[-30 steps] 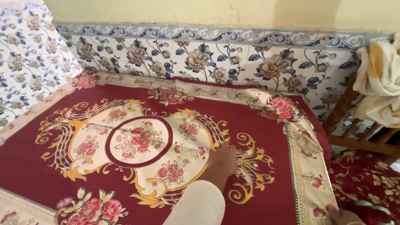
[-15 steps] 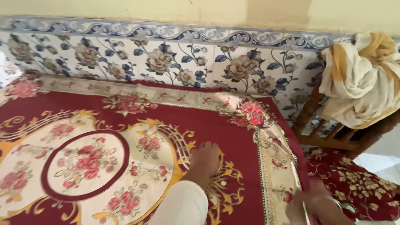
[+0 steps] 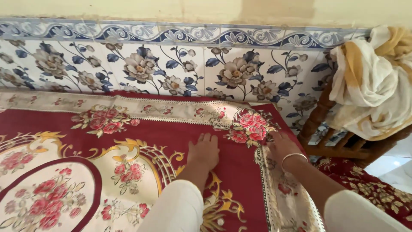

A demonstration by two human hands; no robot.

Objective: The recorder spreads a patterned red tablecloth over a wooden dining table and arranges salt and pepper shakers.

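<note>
A dark red bedsheet (image 3: 128, 137) with gold scrolls, pink roses and a cream border lies spread over a bed. My left hand (image 3: 204, 151) rests flat on it, fingers together, pointing toward the wall, just left of the corner rose motif (image 3: 250, 122). My right hand (image 3: 282, 145), with a thin bangle on the wrist, presses palm-down on the cream border at the bed's far right corner. Both arms wear white sleeves. Neither hand holds anything.
A tiled wall (image 3: 180, 64) with blue and grey flowers runs along the far side of the bed. To the right stands a wooden chair (image 3: 326, 129) draped with a white and yellow cloth (image 3: 373, 81). A red patterned fabric (image 3: 369, 189) lies below it.
The view has shifted right. My left hand slid along the sheet toward the wall. My right hand came up from the lower right edge and now lies on the corner border.
</note>
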